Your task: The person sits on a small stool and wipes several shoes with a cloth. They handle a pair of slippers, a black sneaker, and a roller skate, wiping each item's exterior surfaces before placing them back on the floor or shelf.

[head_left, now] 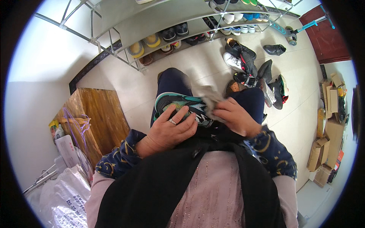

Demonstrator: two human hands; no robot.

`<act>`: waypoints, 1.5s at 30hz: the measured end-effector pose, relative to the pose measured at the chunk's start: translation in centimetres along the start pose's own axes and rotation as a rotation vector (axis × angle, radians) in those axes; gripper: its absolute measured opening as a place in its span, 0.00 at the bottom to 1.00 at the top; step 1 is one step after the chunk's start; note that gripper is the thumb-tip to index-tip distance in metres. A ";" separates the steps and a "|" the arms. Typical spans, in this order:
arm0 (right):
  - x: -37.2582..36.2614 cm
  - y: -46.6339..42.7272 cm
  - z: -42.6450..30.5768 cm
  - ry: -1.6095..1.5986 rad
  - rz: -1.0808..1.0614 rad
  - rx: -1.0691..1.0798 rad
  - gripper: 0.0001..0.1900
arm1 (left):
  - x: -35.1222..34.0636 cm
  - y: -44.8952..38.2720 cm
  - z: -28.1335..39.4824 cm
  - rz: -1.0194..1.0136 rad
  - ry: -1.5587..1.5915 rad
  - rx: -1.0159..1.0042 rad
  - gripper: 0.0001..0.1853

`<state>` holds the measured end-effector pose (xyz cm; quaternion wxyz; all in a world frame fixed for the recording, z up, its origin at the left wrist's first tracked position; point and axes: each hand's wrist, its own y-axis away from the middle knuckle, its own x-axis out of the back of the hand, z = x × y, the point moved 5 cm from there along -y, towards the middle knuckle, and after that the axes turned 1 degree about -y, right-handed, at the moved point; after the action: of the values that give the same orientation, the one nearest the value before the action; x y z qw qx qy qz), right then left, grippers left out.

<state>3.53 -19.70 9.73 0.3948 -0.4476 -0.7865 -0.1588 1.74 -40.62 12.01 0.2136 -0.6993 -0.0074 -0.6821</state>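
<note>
My left hand (175,125), with a ring on one finger, holds a black, white and teal sneaker (196,106) on its side across my lap. Its teal-edged sole faces up and to the left. In my right hand (235,115) is a greyish-beige cloth (211,98), bunched and partly blurred, pressed against the right end of the sneaker. The cloth and my fingers hide part of the shoe. My knees in dark trousers lie under and beside it.
A metal-framed shoe rack (182,37) with several shoes stands ahead. Loose shoes (248,65) lie on the tiled floor at the front right, near a scooter (299,30). A wooden cabinet (104,116) is at left; cardboard boxes (333,136) line the right wall.
</note>
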 end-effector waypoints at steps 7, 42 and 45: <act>4.1 -0.1 1.4 0.071 0.372 -0.293 0.20 | -0.1 -0.5 0.0 0.108 0.044 -0.048 0.16; 4.2 -2.7 3.2 0.221 0.815 -0.371 0.19 | -0.2 -3.1 -6.2 -0.032 0.197 0.623 0.26; 2.9 -6.0 2.0 0.370 0.767 -0.378 0.16 | -0.5 -3.0 -6.1 -0.009 0.174 0.648 0.25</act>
<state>-3.30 -20.09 11.27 0.4701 -0.7343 -0.4378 -0.2193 -4.97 -39.62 12.28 0.4219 -0.5341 -0.2088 -0.7022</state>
